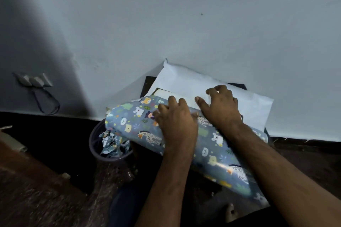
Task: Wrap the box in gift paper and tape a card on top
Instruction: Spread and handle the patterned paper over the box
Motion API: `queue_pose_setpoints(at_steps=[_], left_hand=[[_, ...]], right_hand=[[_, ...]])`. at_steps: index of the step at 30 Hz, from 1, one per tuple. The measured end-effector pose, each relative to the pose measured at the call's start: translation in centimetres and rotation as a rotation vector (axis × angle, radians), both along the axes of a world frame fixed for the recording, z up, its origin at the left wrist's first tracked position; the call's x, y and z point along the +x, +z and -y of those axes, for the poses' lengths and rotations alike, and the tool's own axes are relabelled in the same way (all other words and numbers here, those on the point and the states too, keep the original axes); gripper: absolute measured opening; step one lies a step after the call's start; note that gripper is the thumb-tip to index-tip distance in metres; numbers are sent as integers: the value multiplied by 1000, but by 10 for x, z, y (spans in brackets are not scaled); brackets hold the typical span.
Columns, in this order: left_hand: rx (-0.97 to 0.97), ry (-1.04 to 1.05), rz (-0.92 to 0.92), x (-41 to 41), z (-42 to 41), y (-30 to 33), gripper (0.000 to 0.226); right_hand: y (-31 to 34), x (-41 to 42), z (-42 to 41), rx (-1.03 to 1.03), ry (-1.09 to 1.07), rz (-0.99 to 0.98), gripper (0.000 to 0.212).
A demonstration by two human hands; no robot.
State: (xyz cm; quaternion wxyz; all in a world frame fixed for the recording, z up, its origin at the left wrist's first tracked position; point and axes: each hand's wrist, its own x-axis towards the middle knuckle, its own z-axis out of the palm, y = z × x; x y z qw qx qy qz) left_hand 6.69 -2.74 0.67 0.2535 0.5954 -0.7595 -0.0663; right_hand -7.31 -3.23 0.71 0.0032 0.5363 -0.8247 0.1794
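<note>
A pale cream box (177, 95), only a strip of it showing, is lying under both hands as blue animal-print gift paper (132, 121) is being folded over its near side. The left hand (175, 125) is pressing the printed flap down with fingers bent; the right hand (220, 106), fingers curled, is pulling the paper's white underside (239, 104) from beyond. Wrapping appears about halfway; no tape or card is showing. Left of the hands, a dark round bin (110, 154) is holding paper scraps.

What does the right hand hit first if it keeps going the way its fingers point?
Probably the white underside of the gift paper: the right hand points away from the person, fingertips curled onto that raised flap. Beyond it is the wall; depth is unclear.
</note>
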Motion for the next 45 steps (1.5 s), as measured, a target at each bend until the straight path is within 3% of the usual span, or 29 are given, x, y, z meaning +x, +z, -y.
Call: queue_pose_setpoints(at_steps=[5,8,12,17,29,33,45], left_hand=[[144,-59,22,-5,7,7,40],[208,-124,-13,-4,13,9,37],[248,-148,-29,-4,15,12,37],[282,-156,-40,-3,17,14,39],[208,-155,-16,4,5,9,57],[132,-86,-51,5,5,4,50],[161,-33,-72,22,6,10,54]], right_hand=[[-1,-40,33,15,-9,-82,38],[-7,-47,60,41,-29,-138,53],[-9,-53,84,53,-133,-70,67],[6,-59,82,-106,-105,-137,35],[62,9,46,-276,121,-352,26],[60,22,38,-336,167,-362,25],[72,37,67,-503,184,-379,24]])
